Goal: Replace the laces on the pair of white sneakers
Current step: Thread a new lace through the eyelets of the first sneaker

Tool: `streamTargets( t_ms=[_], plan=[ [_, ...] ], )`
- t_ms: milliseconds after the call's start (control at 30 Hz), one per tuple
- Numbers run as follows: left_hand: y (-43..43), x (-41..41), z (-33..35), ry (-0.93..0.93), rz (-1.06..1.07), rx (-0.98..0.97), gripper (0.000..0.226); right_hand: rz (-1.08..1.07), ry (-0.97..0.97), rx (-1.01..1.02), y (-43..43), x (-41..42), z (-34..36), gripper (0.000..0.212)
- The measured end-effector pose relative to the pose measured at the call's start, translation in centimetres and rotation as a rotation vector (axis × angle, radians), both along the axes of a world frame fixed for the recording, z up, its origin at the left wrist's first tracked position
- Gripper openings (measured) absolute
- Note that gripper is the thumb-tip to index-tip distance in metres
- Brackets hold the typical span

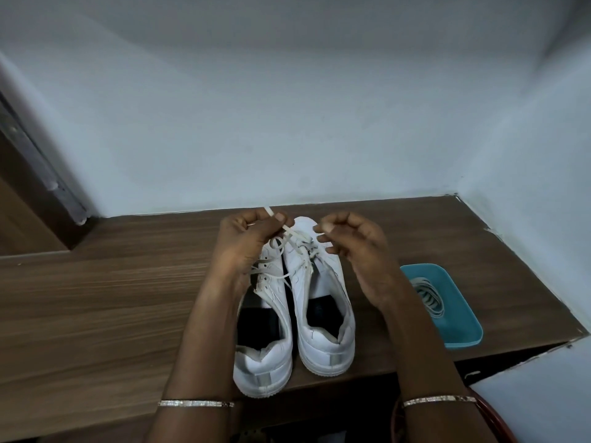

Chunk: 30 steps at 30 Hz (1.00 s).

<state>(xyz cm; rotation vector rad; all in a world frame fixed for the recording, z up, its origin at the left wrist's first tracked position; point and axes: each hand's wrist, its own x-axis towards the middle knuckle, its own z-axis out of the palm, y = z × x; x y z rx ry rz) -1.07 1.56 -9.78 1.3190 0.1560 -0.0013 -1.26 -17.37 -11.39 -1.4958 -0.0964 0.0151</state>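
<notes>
The two white sneakers stand side by side on the table (112, 298), heels toward the person and toes toward the wall (287, 123). The left sneaker (265, 356) sits a little nearer the table's front edge than the right sneaker (326, 343), and the two touch or nearly touch along their inner sides. A pale lace (289, 233) runs loosely over the front eyelets of both shoes, with slack loops across the tongues.

The left hand (246, 238) is above the left sneaker's toe. It pinches the lace between thumb and forefinger, and a short end sticks out past the knuckles. The right hand (355, 244) hovers over the right sneaker's front with its fingers curled and thumb against forefinger. Whether a lace lies between them cannot be told.

Each wrist wears a thin bangle, left (195, 403) and right (438, 400).

To the right of the shoes, apart from them, a blue tray (460, 340) holds coiled laces (428, 295). A dark door frame (41, 174) stands at the far left.
</notes>
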Motion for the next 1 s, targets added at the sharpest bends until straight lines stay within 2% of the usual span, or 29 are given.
streamTargets(
  t_ms=[67,167,367,467,567,633,667,733,800,900,1000],
  plan=[
    [-0.9,-0.2,0.2,-0.043,-0.024,0.071,0.01,0.031,-0.032,-0.111,0.9,0.0,-0.5,0.02],
    [-1.8,-0.6,0.7,-0.084,-0.034,0.09,0.013,0.031,-0.053,-0.102,1.5,-0.1,-0.3,0.036],
    [-1.9,-0.6,0.7,-0.093,-0.071,0.094,0.012,-0.029,-0.058,-0.003,1.1,-0.2,-0.1,0.015],
    [-1.6,-0.4,0.5,-0.076,0.003,0.07,0.012,-0.044,-0.021,-0.031,0.6,0.0,-0.3,0.009],
    [-0.9,0.1,-0.3,-0.023,0.107,0.081,0.015,0.037,0.044,-0.024,-0.2,-0.1,-0.4,0.011],
    [-0.3,0.5,-0.9,0.008,0.178,0.066,0.007,0.07,0.073,-0.006,-0.8,-0.3,-0.5,0.021],
    [0.0,0.7,-1.1,0.025,0.218,0.054,0.014,0.064,0.085,0.005,-1.2,-0.3,-0.4,0.025],
    [0.7,1.0,-1.5,0.071,0.286,0.041,0.036,0.017,0.099,0.067,-2.1,-0.3,0.0,0.024],
    [1.6,1.3,-2.1,0.088,0.344,0.096,0.048,-0.057,0.109,0.243,-3.2,-0.2,0.4,0.02],
    [2.5,1.6,-2.9,0.065,0.382,0.212,0.042,-0.155,0.101,0.515,-4.9,-0.1,0.7,0.014],
    [3.2,2.0,-3.5,0.036,0.392,0.264,0.034,-0.275,0.117,0.552,-5.9,-0.1,0.4,0.013]
  ],
)
